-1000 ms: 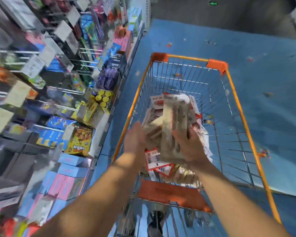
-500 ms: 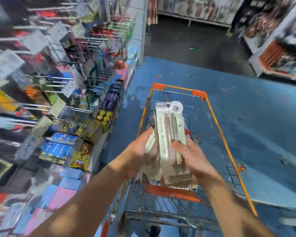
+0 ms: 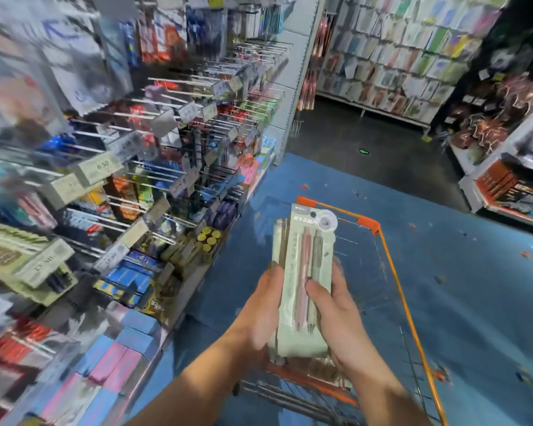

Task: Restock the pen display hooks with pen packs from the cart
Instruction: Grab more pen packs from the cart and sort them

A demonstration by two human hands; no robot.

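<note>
Both hands hold a stack of pen packs [image 3: 302, 281] upright above the cart [image 3: 391, 259]: left hand [image 3: 262, 315] curled round its left edge, right hand [image 3: 336, 312] gripping the right, thumb across the front. Display hooks [image 3: 173, 127] at left are blurred, perhaps partly stocked.

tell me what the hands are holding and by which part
Both hands, left and right, grip a stack of pale green plastic pen packs by its lower side edges.

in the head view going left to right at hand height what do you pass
display hooks with price tags → left hand → pen packs → right hand → orange right rail of the cart → blue floor
</note>
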